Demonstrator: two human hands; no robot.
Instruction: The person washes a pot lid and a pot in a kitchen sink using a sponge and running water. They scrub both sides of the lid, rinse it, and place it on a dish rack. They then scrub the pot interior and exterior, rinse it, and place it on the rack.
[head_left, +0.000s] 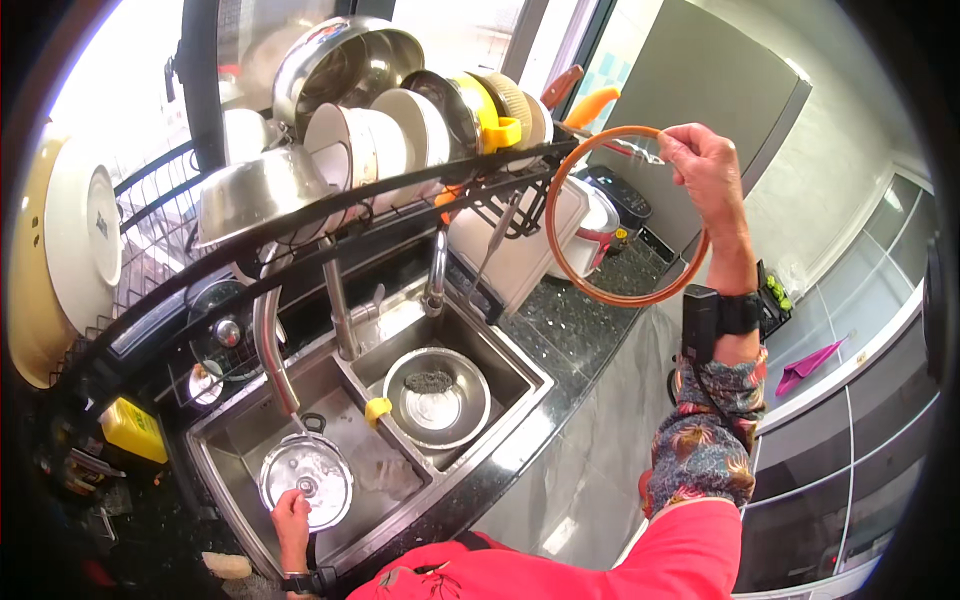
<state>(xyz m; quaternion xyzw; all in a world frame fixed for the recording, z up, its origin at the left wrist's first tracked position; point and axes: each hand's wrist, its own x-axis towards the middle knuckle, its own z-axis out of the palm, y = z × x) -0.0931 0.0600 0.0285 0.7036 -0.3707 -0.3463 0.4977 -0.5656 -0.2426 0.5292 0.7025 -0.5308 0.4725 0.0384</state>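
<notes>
Raised at the right, my right hand (701, 161) grips an orange-brown rubber sealing ring (553, 214) by its rim. The ring hangs over the floor and the counter's edge. Down at the lower left, my left hand (291, 517) has curled fingers over the near part of a metal pressure cooker lid (322, 469). That lid is in the left sink basin (382, 420), under the curved faucet (268, 345), with a thin stream of water falling at its far edge. A steel bowl (480, 401) with a dark scouring pad (428, 382) on its bottom sits in the right basin.
Above the sink runs a black dish rack (405, 184) with bowls, pots and a steel basin (352, 60). A yellow bottle (135, 429) stands left of the sink. A cutting board (502, 255) and a rice cooker (592, 232) are on the counter right of it.
</notes>
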